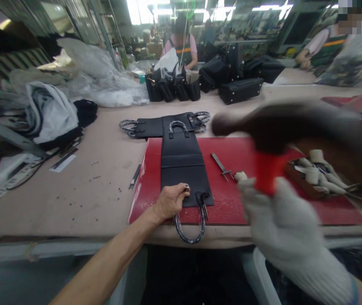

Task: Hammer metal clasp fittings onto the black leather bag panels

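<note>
A black leather bag panel [182, 146] with plastic-wrapped handles at both ends lies over a red mat [228, 152]. My left hand [172, 201] is bare and closed near the panel's front end. It pinches a metal punch [186, 187], seen almost end-on with its round top showing; its lower end is hidden. Wearing a white knitted glove, my right hand [279, 220] grips a hammer [269, 169] by its red handle. The dark hammer head is raised above the mat and blurred by motion. A two-pronged metal tool [221, 166] lies between the hands.
Another black panel with handles [150, 126] lies behind. On the right, a box [304, 180] holds several pale-handled tools. Black bags [174, 84] stand at the back, where two people work. Plastic wrap [95, 76] is heaped at the left. Tiny dark bits [96, 177] dot the table.
</note>
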Tool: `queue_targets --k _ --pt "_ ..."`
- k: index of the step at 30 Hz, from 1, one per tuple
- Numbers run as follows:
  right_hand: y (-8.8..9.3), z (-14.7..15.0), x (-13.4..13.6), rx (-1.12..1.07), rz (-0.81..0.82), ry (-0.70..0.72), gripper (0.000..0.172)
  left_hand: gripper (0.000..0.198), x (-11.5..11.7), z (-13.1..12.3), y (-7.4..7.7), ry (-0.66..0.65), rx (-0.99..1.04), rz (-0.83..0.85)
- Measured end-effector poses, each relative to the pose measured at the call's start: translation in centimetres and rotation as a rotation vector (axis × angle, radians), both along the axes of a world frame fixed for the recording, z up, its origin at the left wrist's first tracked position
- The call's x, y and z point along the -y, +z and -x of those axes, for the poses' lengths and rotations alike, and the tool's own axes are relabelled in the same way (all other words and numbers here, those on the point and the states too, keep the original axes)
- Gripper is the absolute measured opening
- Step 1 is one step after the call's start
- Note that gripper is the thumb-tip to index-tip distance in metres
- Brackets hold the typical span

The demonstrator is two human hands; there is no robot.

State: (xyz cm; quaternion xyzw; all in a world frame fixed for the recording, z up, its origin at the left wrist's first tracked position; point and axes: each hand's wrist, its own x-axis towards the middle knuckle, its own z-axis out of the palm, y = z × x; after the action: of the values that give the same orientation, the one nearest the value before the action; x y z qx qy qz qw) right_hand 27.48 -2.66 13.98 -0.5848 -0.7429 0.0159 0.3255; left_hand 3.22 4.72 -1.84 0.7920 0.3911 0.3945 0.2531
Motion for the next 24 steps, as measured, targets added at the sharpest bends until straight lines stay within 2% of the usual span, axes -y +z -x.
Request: queue_targets --k 4,8,11,13,16,21,24 --pt "-1.5 -0.7 -0.2 0.349 0.252 0.084 0.031 0.014 0.0 0.0 0.1 0.0 0.017 0.003" --pt "-0.7 -0.2 -0.4 0.301 0.281 -0.014 0.029 0.015 0.0 0.0 0.2 0.0 -0.004 0.034" --pt "-0.7 0.3 -0.3 0.482 0.468 -0.033 0.019 0.016 0.1 -0.1 0.3 0.011 -0.007 0.036" --pt "-1.3 -0.2 -0.2 0.546 0.558 -0.031 0.02 0.017 0.3 -0.1 0.3 0.009 -0.019 0.037" --pt "-3.1 -3.0 -0.1 0.418 0.505 -0.111 0.022 0.016 0.4 -0.1 0.1 0.014 -0.021 0.034" --pt "-7.0 -11.0 -0.2 0.4 0.367 -0.505 0.021 0.015 0.2 -0.2 -0.2 -0.005 0.03 0.037" --pt "-8.6 -14.0 -0.5 0.388 0.285 -0.571 0.022 0.014 0.4 -0.1 -0.3 -0.015 0.029 0.031"
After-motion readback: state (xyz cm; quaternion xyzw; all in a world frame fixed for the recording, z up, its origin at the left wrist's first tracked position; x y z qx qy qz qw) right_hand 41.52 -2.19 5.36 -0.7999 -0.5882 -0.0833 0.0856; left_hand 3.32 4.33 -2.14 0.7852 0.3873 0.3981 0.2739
